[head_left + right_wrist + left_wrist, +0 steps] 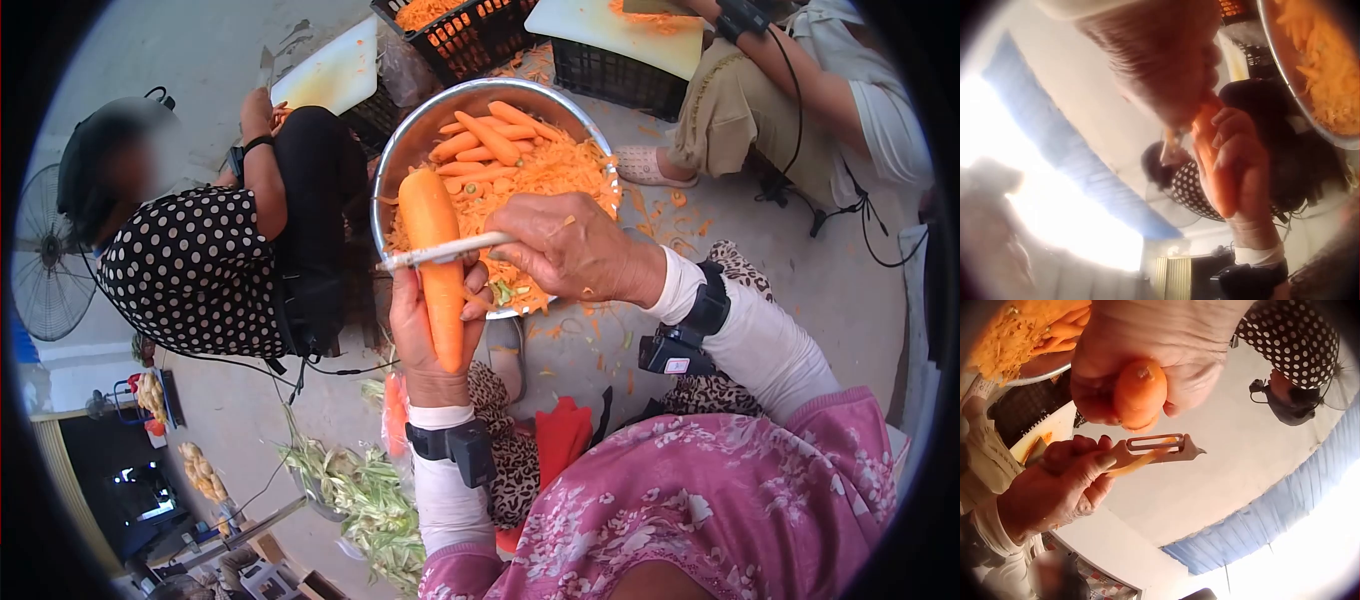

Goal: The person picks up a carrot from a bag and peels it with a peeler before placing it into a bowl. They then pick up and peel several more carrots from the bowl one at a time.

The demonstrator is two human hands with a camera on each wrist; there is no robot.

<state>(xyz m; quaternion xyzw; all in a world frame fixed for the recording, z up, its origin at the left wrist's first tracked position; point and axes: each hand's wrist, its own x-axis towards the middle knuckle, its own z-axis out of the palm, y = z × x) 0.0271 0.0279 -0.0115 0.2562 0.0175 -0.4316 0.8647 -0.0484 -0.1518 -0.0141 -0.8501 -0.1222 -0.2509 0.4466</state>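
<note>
A large carrot (436,300) lies along the left hand (415,335), whose fingers and thumb hold it from both sides. Pinched in the right hand (580,245) is a peeler (450,247), laid across the carrot's upper half in the head view. From the left wrist view, the carrot's end (1141,387) pokes out of the left hand (1147,337), and an orange peel strip (1141,464) hangs at the peeler (1169,445) in the right hand (1063,487). The right wrist view shows the carrot (1216,169) in the left hand (1244,162), the peeler partly hidden.
Below the hands stands a metal bowl (385,160) with several whole carrots (485,138) and orange shreds. One person in dotted clothing (190,265) sits left, another (830,100) right. Black crates (620,80) and cutting boards (335,72) lie beyond; corn husks (370,510) cover the lower-left floor.
</note>
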